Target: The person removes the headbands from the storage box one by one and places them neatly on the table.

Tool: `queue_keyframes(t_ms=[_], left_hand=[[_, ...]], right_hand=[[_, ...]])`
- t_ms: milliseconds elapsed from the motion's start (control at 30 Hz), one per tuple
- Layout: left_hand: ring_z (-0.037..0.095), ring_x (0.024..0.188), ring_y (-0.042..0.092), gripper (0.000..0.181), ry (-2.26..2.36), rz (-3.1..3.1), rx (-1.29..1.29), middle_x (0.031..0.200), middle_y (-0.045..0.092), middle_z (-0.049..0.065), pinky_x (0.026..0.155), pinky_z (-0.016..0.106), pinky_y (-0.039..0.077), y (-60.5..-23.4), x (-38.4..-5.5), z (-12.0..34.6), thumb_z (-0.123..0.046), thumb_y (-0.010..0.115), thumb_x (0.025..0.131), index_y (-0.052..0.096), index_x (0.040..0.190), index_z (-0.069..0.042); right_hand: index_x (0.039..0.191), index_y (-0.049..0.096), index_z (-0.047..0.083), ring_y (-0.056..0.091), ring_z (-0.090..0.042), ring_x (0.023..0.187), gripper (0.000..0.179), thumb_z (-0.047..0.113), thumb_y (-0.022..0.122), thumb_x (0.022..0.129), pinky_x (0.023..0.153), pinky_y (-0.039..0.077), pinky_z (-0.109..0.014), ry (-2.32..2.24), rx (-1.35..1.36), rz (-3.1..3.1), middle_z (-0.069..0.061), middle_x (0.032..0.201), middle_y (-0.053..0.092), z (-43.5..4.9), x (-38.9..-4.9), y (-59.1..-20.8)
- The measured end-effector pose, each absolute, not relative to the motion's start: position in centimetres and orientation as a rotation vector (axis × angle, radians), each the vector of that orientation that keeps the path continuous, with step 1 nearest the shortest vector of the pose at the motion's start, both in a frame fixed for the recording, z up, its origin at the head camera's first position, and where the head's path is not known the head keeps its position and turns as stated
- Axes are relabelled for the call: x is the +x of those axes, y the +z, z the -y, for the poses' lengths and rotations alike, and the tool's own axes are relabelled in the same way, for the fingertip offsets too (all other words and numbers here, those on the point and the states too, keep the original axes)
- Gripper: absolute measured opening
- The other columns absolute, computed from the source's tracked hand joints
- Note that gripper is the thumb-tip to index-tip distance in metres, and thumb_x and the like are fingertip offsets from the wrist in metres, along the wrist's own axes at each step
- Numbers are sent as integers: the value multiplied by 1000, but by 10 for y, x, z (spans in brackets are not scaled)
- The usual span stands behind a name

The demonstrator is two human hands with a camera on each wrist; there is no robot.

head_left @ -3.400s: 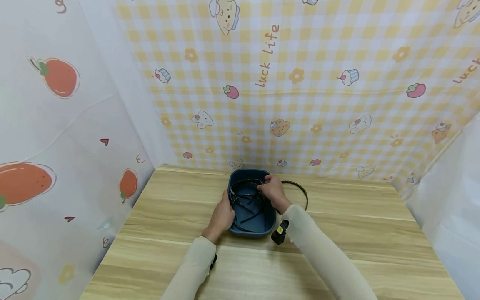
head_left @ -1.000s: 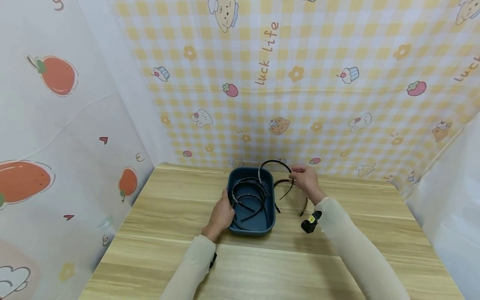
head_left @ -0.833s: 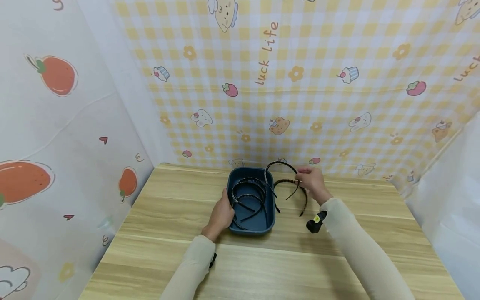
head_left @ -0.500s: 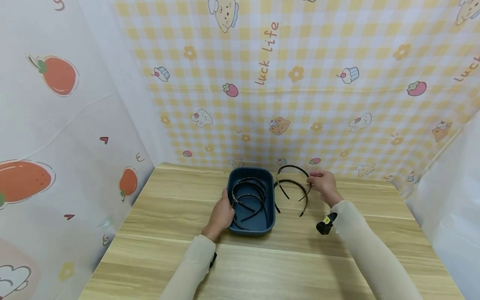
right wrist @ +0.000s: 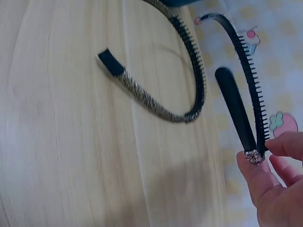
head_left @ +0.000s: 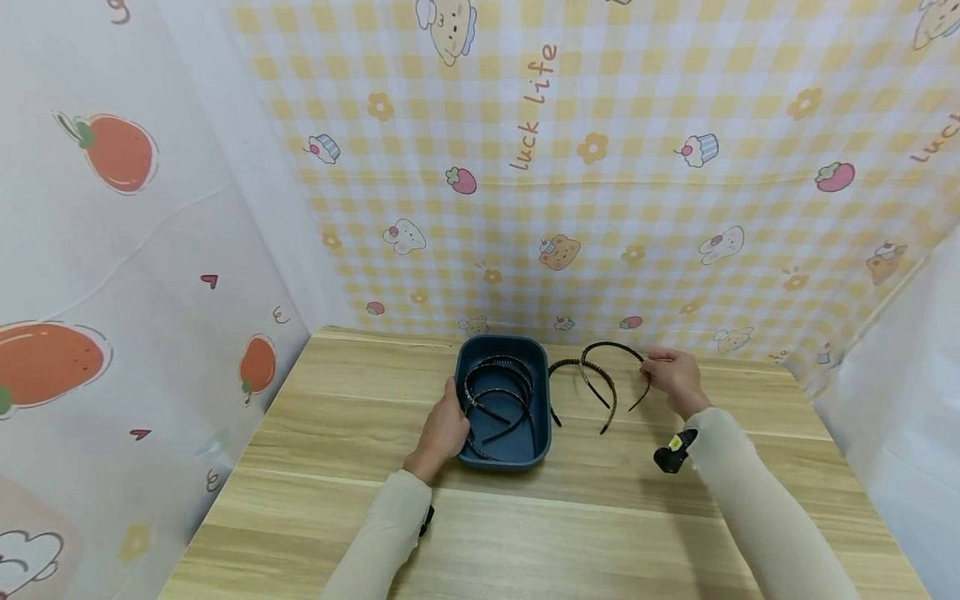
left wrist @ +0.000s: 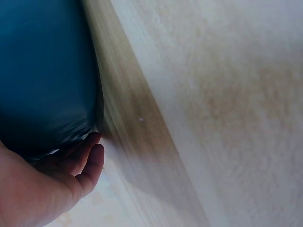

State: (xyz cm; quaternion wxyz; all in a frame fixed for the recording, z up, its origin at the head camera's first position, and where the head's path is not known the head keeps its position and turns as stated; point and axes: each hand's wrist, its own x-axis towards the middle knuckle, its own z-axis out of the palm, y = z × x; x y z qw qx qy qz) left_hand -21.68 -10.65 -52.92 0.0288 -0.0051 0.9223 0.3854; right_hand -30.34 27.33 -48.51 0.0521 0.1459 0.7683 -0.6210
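Note:
My right hand pinches a thin black headband by one side, holding it raised at the back of the table. In the right wrist view this headband shows comb teeth along its inner side and a sparkling bit near the fingertips. Another headband lies on the table right beside the dark blue box; in the right wrist view it has a gold glittery covering. My left hand grips the left side of the blue box. Inside the box lie several dark headbands, overlapping one another.
The light wood table runs back to a yellow checked cloth hanging behind it. White printed sheets hang at the left, and plain white sheeting at the right.
My right hand has lifted the headband out of the box and carried it rightward, past the one on the table, lowering it somewhat. My left hand has stayed at the box.

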Motion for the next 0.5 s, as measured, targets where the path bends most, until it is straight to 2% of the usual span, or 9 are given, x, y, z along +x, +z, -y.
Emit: queue_keyframes(t_ms=[167, 367, 500], left_hand=[[18, 55, 47, 67, 1189, -2859, -6, 67, 52, 7, 55, 32, 38, -532, -218, 108, 1, 42, 95, 13, 156, 6], [18, 54, 46, 68, 1184, -2851, -15, 65, 51, 7, 54, 32, 37, -532, -218, 107, 1, 42, 95, 13, 156, 6], [18, 59, 50, 67, 1175, -2862, -17, 76, 60, 14, 58, 33, 41, -532, -219, 107, 0, 43, 95, 14, 156, 6]], right_hand=[[125, 51, -15, 63, -1, 64, 35, -1, 57, 94, 64, 55, -20, -1900, 473, -2331, 8, 76, 63, -285, -302, -489], [123, 53, -16, 66, -4, 67, 33, -4, 59, 92, 70, 57, -23, -1953, 516, -2285, 8, 75, 63, -300, -300, -494], [120, 55, -14, 66, -6, 69, 30, -6, 58, 91, 71, 57, -25, -1982, 543, -2257, 7, 74, 64, -308, -299, -496]])
